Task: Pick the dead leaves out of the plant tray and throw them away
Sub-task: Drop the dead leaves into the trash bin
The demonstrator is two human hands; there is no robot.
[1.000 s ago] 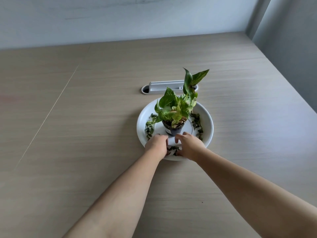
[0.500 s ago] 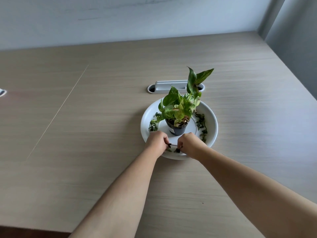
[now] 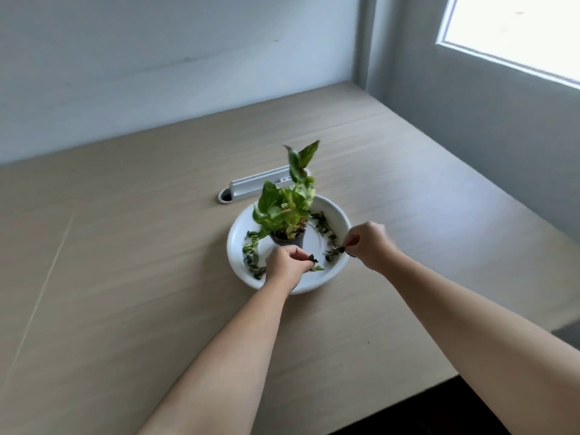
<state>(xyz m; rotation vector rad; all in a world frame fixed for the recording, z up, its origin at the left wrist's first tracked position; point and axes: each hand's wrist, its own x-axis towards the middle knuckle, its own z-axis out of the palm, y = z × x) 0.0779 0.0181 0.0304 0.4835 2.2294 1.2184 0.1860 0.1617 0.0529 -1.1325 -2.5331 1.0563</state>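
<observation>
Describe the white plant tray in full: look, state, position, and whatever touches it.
The plant tray is a round, shallow white dish with a raised rim, smooth like plastic or glazed ceramic. It sits flat on the wooden table. A small dark pot of green leaves stands at its middle, with dead leaves strewn around. The left hand and right hand pinch leaf bits over its near side.

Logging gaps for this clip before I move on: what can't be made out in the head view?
- Any bin for the leaves: none in frame.
- How many dark dead leaves the left hand pinches: fingers cover them.
- What the right hand grips: blurred, too small.
- Round white plant tray, near rim: behind both hands.
</observation>
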